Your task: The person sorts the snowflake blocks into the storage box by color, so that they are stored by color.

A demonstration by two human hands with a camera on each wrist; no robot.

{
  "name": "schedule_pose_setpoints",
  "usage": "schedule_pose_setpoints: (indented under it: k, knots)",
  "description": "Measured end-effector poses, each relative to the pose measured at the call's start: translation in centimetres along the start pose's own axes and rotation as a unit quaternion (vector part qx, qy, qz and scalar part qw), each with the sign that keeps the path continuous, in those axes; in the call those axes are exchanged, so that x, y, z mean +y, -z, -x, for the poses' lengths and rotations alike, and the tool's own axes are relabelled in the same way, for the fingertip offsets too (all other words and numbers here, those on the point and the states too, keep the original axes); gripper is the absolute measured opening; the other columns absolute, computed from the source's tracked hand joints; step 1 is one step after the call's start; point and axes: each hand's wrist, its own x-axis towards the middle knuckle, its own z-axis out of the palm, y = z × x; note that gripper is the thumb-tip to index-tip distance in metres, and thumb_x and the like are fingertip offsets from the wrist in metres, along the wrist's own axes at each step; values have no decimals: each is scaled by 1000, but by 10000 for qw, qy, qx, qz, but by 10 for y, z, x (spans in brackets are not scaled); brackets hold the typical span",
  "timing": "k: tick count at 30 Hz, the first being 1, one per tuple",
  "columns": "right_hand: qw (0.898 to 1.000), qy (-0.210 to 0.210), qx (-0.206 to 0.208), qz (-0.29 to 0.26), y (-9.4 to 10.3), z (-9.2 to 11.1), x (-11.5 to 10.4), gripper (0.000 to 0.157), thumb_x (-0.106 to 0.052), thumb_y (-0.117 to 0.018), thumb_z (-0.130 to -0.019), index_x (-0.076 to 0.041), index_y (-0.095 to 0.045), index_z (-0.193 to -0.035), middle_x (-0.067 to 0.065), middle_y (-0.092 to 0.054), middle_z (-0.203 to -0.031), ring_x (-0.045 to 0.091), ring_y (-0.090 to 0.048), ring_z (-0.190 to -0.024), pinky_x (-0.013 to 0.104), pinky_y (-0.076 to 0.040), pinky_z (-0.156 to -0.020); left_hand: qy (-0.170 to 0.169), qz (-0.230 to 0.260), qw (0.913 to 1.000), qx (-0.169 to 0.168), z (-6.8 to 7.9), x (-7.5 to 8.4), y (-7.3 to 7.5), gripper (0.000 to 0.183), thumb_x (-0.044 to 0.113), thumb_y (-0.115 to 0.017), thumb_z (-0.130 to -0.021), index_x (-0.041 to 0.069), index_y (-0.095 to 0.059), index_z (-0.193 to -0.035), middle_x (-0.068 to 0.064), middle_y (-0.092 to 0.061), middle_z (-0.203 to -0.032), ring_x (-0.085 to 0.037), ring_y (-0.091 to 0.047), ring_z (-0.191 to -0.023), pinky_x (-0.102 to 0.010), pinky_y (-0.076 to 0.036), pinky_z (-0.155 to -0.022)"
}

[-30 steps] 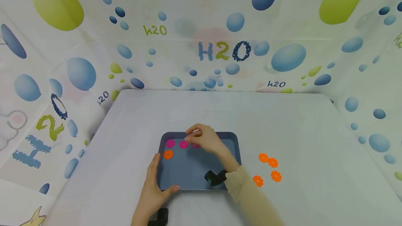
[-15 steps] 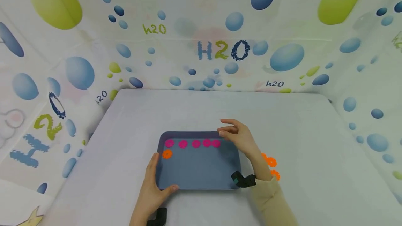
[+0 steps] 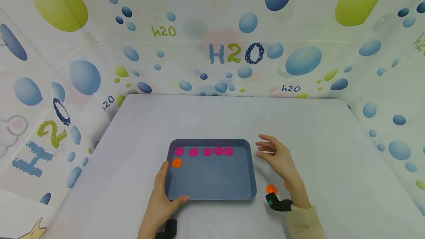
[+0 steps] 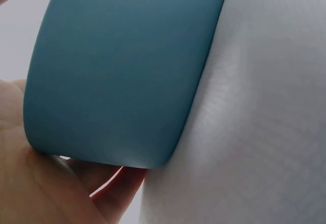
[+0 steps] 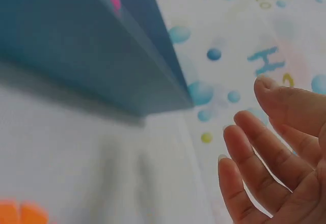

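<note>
A blue-grey rectangular tray (image 3: 212, 185) lies on the table. My left hand (image 3: 162, 196) holds its near left corner, fingers along the left side and thumb at the front edge; the tray's outer wall (image 4: 122, 71) fills much of the left wrist view. Along the tray's back runs a row of several pink flower-shaped discs (image 3: 207, 152), with one orange flower-shaped disc (image 3: 177, 163) below the leftmost. My right hand (image 3: 277, 158) hovers just right of the tray, fingers loosely spread and holding nothing. Under its wrist, loose orange discs (image 3: 271, 189) partly show; others are hidden by the arm.
A white-covered table (image 3: 212, 117) surrounds the tray. Behind it and at both sides hangs a patterned cloth (image 3: 186, 58) with blue and green drops. Black wrist devices (image 3: 278, 203) sit on both arms.
My right hand has moved from over the tray's back row rightwards, off the tray. The whole pink row is now uncovered, while the arm covers some orange discs. My left hand stays on the corner.
</note>
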Motion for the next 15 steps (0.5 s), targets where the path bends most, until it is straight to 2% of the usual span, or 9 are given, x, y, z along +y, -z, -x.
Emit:
schedule_pose_setpoints:
  k: [9,15]
  knots:
    - [9944,-373,440,888,19,19,24,59,-14,-71,-88,-14,-47,-142,12,-64,-130,29,-61,-116,32,-49,-88,48,9,10000,-37,0,3,1,119,29,-89,-67,20,-12,-157,-21,-14,-161,-50,-19,-143,-72,-24,-106]
    - [9895,-556,417,1271,25,28,32,60,-6,-69,-87,-7,-46,-142,20,-62,-129,35,-60,-115,47,-51,-94,109,46,9999,-73,-1,5,0,120,30,-89,-66,19,-11,-157,-21,-14,-161,-50,-18,-144,-71,-23,-107]
